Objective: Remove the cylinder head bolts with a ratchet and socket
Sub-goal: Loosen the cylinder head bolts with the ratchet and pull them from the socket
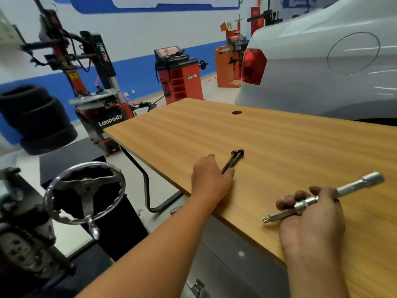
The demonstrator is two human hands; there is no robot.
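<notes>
**Bolts on the bench, tool in hand**

Bolts aside, the long silver steel socket wrench (pixel 322 198) looks heaviest, rigid and slick; right hand (pixel 311 220) clenches its mid-shaft over the wooden tabletop (pixel 279 136). Left hand (pixel 209 177) pinches two dark, slender cylinder head bolts (pixel 233 159) lying there, probably best held mid-shank.

Bolts (pixel 233 159): two long dark bolts lying side by side on the wooden table (pixel 279 143), heads pointing away, lower ends under the left hand (pixel 209 178).
Ratchet (pixel 322 196): silver tool with a socket at its far end, gripped mid-length by the right hand (pixel 311 216), angled over the table.
</notes>
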